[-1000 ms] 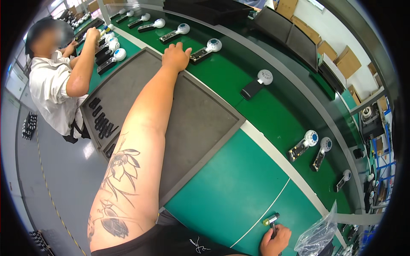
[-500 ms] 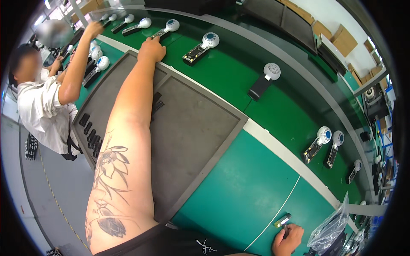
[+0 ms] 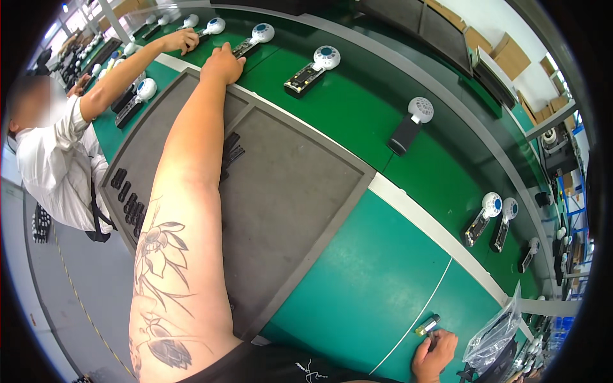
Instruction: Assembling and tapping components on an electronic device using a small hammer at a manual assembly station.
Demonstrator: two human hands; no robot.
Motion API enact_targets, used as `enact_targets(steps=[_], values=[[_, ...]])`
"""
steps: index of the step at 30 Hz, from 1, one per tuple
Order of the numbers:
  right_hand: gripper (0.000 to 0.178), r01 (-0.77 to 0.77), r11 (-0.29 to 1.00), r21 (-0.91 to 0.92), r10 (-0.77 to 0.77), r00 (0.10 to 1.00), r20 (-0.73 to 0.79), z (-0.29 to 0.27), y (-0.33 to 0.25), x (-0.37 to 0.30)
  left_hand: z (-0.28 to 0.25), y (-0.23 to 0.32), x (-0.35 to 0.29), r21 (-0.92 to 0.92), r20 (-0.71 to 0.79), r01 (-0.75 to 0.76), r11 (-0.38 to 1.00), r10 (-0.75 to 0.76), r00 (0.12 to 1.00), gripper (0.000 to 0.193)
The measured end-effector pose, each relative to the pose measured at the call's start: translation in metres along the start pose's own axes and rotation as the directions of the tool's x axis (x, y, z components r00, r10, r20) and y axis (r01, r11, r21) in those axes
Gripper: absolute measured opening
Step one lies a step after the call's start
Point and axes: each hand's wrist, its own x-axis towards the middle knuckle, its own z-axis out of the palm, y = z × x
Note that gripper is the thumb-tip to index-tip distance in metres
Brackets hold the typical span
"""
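My left hand [image 3: 221, 66] reaches far across to the green belt, thumb and fingers closed about the lower end of a handheld fan [image 3: 245, 47]. This fan has a round white head and an opened handle. At the lower right, my right hand [image 3: 435, 355] is closed in a loose fist low over the green tabletop. A small dark-and-silver piece with a yellowish end [image 3: 428, 325] sticks out just beyond its fingers; the part inside the fist is hidden. Beneath my left arm lies a grey tray [image 3: 300, 185] holding several small black parts [image 3: 132, 210].
More fans stand along the belt, including an open-handled one [image 3: 313, 72] and a black-handled one [image 3: 411, 126]. A co-worker [image 3: 54, 159] at the left stretches a hand [image 3: 182, 41] to a neighbouring fan. A clear plastic bag [image 3: 491, 338] lies right of my right hand.
The co-worker's raised arm has come down and right to a fan on the belt. My left hand stays at its fan, and my right hand keeps its closed shape. The view has shifted slightly.
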Motion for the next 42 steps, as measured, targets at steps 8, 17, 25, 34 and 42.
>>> enact_targets(steps=[8,17,25,34,42], values=[[0.034,-0.015,1.000,-0.012,0.015,1.000,0.012,0.000,-0.007,-0.002,-0.030,0.000,-0.006,-0.053,0.157,0.016,0.998,-0.007,0.988,0.048],[0.022,-0.002,1.000,0.025,0.002,1.000,-0.024,-0.004,-0.050,0.009,-0.069,-0.060,-0.044,-0.968,0.248,0.250,-0.015,0.092,0.964,0.036],[0.020,0.032,0.999,0.018,-0.028,0.986,-0.162,0.010,-0.063,0.028,-0.193,-0.055,-0.167,-0.731,0.228,0.426,-0.533,0.398,0.889,0.029],[0.020,0.091,0.993,0.075,-0.074,0.976,-0.203,0.032,-0.057,0.039,-0.178,-0.081,-0.223,-0.509,0.172,-0.028,0.860,0.133,0.976,0.030],[0.020,0.083,0.990,0.117,-0.055,0.973,-0.223,0.040,-0.054,0.045,-0.138,-0.041,-0.235,-0.048,0.207,-0.251,0.967,0.256,0.944,0.022]])
